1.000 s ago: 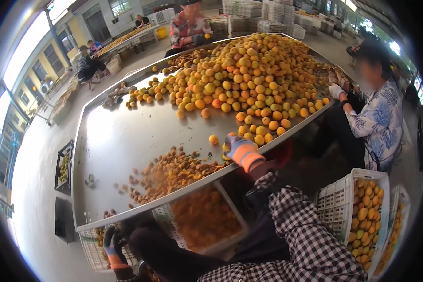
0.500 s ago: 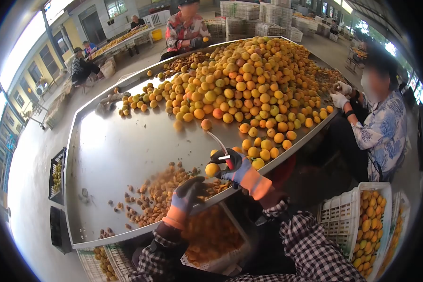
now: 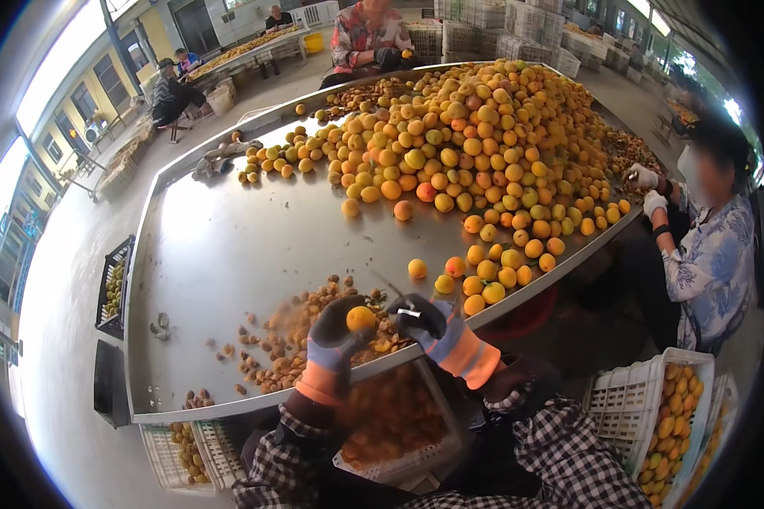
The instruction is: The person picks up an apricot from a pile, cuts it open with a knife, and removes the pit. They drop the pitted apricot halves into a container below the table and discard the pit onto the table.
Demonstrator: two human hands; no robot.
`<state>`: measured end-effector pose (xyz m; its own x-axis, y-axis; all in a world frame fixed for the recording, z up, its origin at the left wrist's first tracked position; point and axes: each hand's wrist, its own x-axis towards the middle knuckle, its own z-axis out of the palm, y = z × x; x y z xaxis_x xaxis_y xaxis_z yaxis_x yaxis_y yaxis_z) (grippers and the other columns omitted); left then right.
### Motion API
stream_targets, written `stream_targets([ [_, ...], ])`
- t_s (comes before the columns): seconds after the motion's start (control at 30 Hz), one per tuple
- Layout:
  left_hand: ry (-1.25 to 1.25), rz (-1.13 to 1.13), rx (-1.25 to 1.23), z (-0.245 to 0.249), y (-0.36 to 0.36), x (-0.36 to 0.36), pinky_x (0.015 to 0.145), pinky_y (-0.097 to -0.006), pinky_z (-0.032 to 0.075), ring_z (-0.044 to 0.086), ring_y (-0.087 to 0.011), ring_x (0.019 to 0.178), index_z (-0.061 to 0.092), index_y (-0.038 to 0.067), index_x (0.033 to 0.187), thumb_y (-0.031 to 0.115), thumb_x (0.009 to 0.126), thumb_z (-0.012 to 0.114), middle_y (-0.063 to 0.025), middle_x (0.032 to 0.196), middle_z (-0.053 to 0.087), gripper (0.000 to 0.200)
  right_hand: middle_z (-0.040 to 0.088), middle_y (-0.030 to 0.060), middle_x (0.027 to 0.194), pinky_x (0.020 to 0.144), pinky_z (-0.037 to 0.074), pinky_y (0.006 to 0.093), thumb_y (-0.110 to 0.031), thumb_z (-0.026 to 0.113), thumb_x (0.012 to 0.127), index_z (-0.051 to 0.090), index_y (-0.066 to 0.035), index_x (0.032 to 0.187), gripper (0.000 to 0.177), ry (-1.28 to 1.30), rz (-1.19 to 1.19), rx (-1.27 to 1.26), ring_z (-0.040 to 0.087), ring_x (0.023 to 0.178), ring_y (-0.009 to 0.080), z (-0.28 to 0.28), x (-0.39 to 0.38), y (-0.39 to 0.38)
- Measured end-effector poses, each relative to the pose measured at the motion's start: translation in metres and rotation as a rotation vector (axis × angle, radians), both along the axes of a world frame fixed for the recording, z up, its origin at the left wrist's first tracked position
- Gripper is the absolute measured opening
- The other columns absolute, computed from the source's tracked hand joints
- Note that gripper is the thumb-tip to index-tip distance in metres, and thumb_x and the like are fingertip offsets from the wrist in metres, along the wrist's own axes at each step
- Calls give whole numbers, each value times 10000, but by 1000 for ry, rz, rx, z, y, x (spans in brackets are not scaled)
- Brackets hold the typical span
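My left hand (image 3: 333,332), in a dark-palmed glove with an orange cuff, is closed around a yellow-orange apricot (image 3: 361,319) above the near edge of the metal table (image 3: 229,246). Just to its right, my right hand (image 3: 433,324), gloved alike, grips a small knife (image 3: 389,283) whose thin blade points up and left, blurred by motion. Blade and apricot are apart. Brown pits and scraps (image 3: 284,343) lie under and left of my left hand. Several loose apricots (image 3: 492,276) sit beyond my right hand.
A large apricot heap (image 3: 475,136) covers the table's far side. Below the near edge stands a crate of orange pieces (image 3: 390,416). White crates of apricots (image 3: 675,407) are at my right, a black crate (image 3: 115,288) at left. Co-workers sit at the right (image 3: 705,246) and far side (image 3: 369,38).
The apricot has passed from my right hand to my left, which was empty and open. My right hand has kept the knife and lowered it slightly. The view has shifted.
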<state>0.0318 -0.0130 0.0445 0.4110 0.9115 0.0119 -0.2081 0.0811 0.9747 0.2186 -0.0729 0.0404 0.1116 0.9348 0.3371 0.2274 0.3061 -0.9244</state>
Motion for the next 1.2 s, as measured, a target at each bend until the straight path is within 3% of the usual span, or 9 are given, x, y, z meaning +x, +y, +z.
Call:
stream_targets([
  [0.07, -24, -30, -8, 1, 2, -5, 785, -271, 522, 609, -136, 916, 544, -13, 1197, 97, 785, 692, -72, 1043, 619, 451, 666, 113, 974, 765, 501, 293, -75, 612, 871, 591, -17, 1104, 241, -309, 82, -25, 650, 874, 202, 18, -2, -7],
  [0.1, -17, -29, -40, 0, 2, -8, 785, -276, 531, 617, -149, 934, 538, 1, 1216, 66, 775, 694, -74, 1078, 620, 473, 657, 155, 957, 733, 503, 328, -104, 625, 866, 595, -30, 1109, 256, -29, 137, -68, 646, 859, 282, 7, -8, -9],
  [0.13, -10, -27, -73, 0, 3, -9, 786, -281, 541, 626, -162, 951, 532, 15, 1236, 34, 764, 695, -75, 1113, 622, 500, 657, 155, 957, 733, 503, 328, -104, 625, 866, 595, -30, 1109, 256, -31, 138, -64, 646, 859, 282, 9, -8, -8],
  [0.2, -19, -69, -68, 18, 0, -8, 812, -268, 529, 614, -160, 990, 500, 13, 1283, 40, 783, 667, -87, 1157, 609, 529, 655, 163, 958, 718, 504, 352, -117, 634, 863, 600, -40, 1105, 256, -385, 55, 46, 637, 865, 320, 14, -8, -9],
  [0.47, -104, -306, -86, 27, 4, -14, 897, -271, 485, 579, -167, 1046, 456, 13, 1332, 82, 794, 638, -96, 1146, 606, 572, 645, 163, 961, 726, 501, 372, -119, 634, 855, 593, -37, 1107, 269, -336, 156, 0, 623, 874, 336, 16, -3, -8],
  [0.63, -43, -278, -14, 18, 4, -13, 911, -281, 474, 580, -160, 1025, 464, 16, 1325, 141, 802, 680, -84, 1121, 608, 580, 638, 157, 973, 753, 492, 382, -83, 625, 842, 594, -45, 1108, 270, -393, 194, -22, 610, 896, 342, 19, -4, -9],
  [0.83, -18, -284, -66, 29, 0, -18, 883, -274, 479, 573, -135, 1006, 461, 30, 1334, 263, 827, 693, -55, 1118, 593, 604, 636, 164, 972, 767, 487, 384, -98, 633, 839, 585, -37, 1130, 302, -253, 206, -47, 604, 917, 355, 21, -3, -11],
  [0.97, 23, -289, -75, 26, 2, -20, 847, -274, 493, 578, -136, 995, 481, 42, 1310, 314, 837, 674, -61, 1117, 593, 579, 641, 170, 970, 771, 494, 370, -105, 623, 853, 584, -30, 1125, 284, -357, 186, -25, 610, 921, 347, 12, -2, -9],
  [1.2, -1, -238, -9, 20, 2, -14, 835, -284, 501, 598, -166, 977, 546, 20, 1182, 262, 799, 715, -93, 1076, 627, 484, 649, 162, 960, 772, 496, 357, -99, 599, 869, 582, -24, 1105, 248, -328, 222, -104, 621, 925, 330, 16, -10, -9],
])
